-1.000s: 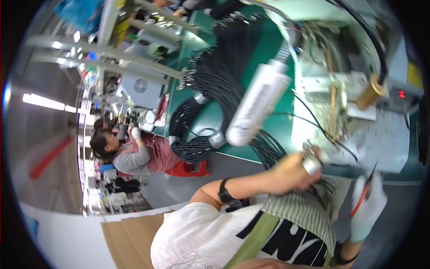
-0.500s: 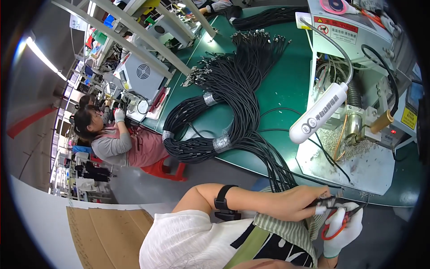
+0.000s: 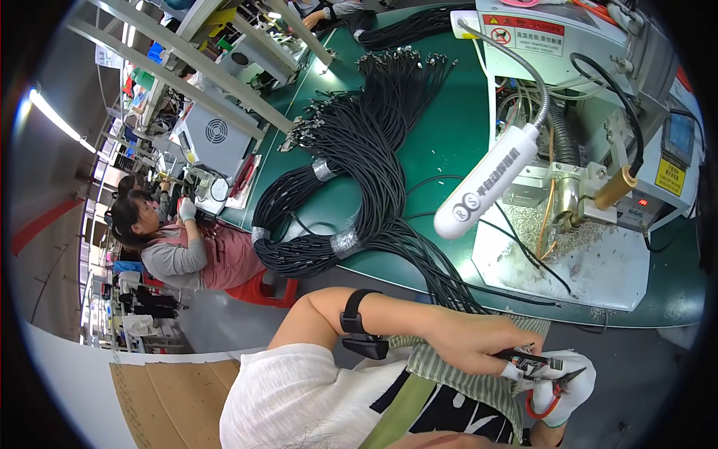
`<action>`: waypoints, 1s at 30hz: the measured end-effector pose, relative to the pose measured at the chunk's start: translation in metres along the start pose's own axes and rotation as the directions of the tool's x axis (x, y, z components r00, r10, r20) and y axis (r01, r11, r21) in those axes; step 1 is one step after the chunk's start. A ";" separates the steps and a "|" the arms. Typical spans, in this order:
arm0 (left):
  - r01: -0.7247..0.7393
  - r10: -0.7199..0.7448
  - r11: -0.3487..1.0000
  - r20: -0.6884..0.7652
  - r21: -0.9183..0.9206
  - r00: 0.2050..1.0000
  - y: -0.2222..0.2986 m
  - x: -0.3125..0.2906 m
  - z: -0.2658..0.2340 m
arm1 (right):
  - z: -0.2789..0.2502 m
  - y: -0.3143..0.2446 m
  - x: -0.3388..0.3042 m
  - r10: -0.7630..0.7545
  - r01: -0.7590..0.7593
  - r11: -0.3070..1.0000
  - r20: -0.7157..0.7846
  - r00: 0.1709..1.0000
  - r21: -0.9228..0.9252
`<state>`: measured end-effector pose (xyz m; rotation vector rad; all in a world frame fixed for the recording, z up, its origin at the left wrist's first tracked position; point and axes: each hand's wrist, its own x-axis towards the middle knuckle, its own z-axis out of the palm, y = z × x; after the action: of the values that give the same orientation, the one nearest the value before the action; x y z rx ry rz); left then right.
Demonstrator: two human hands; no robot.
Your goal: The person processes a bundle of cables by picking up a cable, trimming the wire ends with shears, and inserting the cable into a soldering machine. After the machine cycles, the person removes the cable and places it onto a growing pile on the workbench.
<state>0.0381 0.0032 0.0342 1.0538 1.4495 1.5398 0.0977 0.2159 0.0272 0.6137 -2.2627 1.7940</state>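
My left hand (image 3: 479, 340), bare with a white cover on the thumb, pinches a short bunch of black cable ends (image 3: 523, 358) with silvery tips. My right hand (image 3: 576, 393) wears a white glove and grips small scissors (image 3: 540, 410) with red handles. The scissors' dark blades lie right beside the cable ends, and the two hands almost meet. Whether the blades touch a cable I cannot tell. A large looped bundle of black cables (image 3: 378, 168) lies on the table to the left, bound with clear wrapping; its strands run down behind my left forearm.
On the right of the green table (image 3: 449, 127) stands a machine (image 3: 561, 45) with a white lamp (image 3: 486, 183) on a bendy neck. Below it is a scrap-strewn white plate (image 3: 591, 273). Metal frame posts (image 3: 194, 67) rise at the left, where a co-worker (image 3: 187, 239) sits.
The whole view has shifted, so the table and machine appear further left. Both hands sit slightly lower and further left, and the scissors' blades now lie closer in against the glove.
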 end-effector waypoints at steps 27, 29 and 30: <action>-0.267 0.509 0.389 0.036 0.882 0.860 -0.002 0.013 0.028 | -0.024 -0.011 0.010 0.610 -0.785 0.415 0.500 0.615 0.460; -0.310 0.489 0.446 0.062 0.839 0.870 -0.008 0.014 0.029 | -0.026 -0.011 0.011 0.563 -0.807 0.271 0.594 0.575 0.524; -0.254 0.452 0.724 -0.164 0.642 0.877 -0.014 0.014 0.025 | -0.016 -0.017 0.014 0.658 -0.792 0.341 0.473 0.586 0.507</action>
<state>0.0561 0.0261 0.0212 1.6009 2.1544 1.5886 0.0904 0.2250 0.0519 -0.3315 -2.0453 3.2223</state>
